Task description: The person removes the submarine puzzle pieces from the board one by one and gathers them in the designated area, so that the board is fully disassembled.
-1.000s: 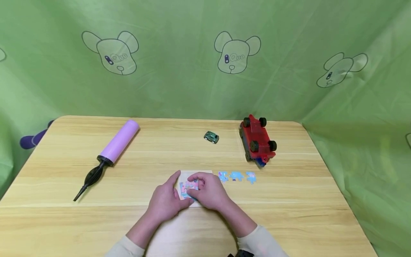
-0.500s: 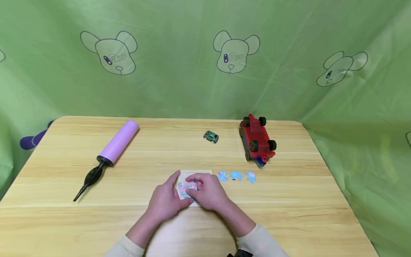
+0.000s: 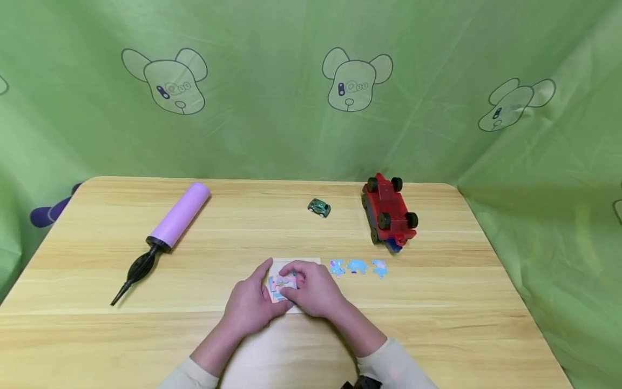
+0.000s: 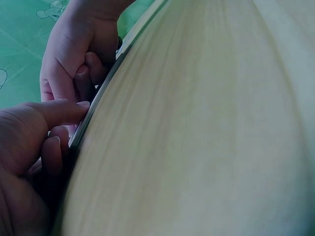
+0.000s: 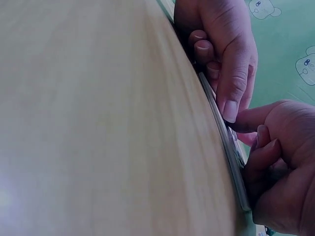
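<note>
The small square pale wooden puzzle board [image 3: 291,267] lies flat near the front centre of the light wooden table [image 3: 437,302]. The left hand [image 3: 250,305] holds its left edge, thumb extended along it. The right hand [image 3: 316,292] rests on top, fingers curled, pressing a pink-and-blue puzzle piece [image 3: 282,282] (largely covered). Three loose blue puzzle pieces [image 3: 357,267] lie just beside it.

Smooth pale wood table [image 3: 437,302] — matt
</note>
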`<state>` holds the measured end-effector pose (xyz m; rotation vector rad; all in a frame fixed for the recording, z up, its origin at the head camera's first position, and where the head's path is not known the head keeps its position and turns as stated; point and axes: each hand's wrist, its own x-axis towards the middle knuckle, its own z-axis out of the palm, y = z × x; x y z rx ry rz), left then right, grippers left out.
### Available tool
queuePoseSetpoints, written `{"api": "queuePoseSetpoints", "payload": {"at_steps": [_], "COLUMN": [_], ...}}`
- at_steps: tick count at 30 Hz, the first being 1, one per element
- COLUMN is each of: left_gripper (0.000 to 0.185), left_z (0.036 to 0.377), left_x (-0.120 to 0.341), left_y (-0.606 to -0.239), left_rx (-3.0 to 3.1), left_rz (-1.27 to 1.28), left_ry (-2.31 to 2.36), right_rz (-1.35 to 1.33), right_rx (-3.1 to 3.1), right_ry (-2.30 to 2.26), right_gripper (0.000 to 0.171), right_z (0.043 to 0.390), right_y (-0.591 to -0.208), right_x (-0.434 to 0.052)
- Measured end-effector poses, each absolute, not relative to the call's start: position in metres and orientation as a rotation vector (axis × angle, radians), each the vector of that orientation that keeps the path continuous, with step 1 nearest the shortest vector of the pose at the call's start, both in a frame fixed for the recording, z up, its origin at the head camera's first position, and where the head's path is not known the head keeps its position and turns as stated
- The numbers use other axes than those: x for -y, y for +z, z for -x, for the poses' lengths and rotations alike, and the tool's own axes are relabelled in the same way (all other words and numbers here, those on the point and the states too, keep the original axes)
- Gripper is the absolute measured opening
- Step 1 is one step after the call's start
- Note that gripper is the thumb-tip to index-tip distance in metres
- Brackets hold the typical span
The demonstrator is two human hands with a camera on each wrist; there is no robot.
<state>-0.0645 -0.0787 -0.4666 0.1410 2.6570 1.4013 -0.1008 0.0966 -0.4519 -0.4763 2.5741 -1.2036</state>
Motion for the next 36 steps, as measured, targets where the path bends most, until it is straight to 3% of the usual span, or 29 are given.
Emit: {"api": "queuePoseSetpoints", "payload": {"at_steps": [17,36], "left_gripper": [0.098,0.102], "left_z": [0.064,0.062], "left_x": [0.078,0.076], "left_y": [-0.465,-0.463], "left_rx": [-2.614,-2.605], "left_rz": [-0.134,-0.095], "left_ry": [1.427,1.432], "right_rz": [0.415,0.331], "right_rx": [-2.559,-2.660], "right_ry": [-1.292,-1.325], "right_gripper": [0.025,0.023], "right_z": [0.098,0.082], "right_y": [-0.441,-0.435], "right_x": [-0.108,-0.169]}}
